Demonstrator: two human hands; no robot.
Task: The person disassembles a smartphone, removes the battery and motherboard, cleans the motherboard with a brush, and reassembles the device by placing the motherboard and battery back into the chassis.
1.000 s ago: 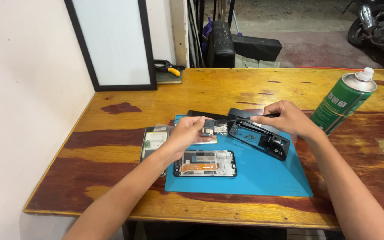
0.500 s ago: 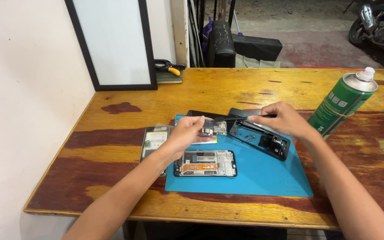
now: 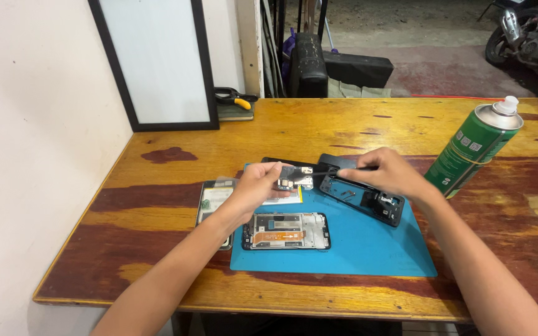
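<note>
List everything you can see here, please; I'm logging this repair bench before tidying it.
work mat: 1, blue, table centre
opened phone frame: 1, silver and orange, mat front
black phone shell: 1, mat right
circuit board: 1, in left fingers
thin black tool: 1, in right fingers
spray can: 1, green, table right
framed panel: 1, white, against wall
pliers: 1, yellow-handled, table back
table: 1, wooden
left hand: 1
right hand: 1
</note>
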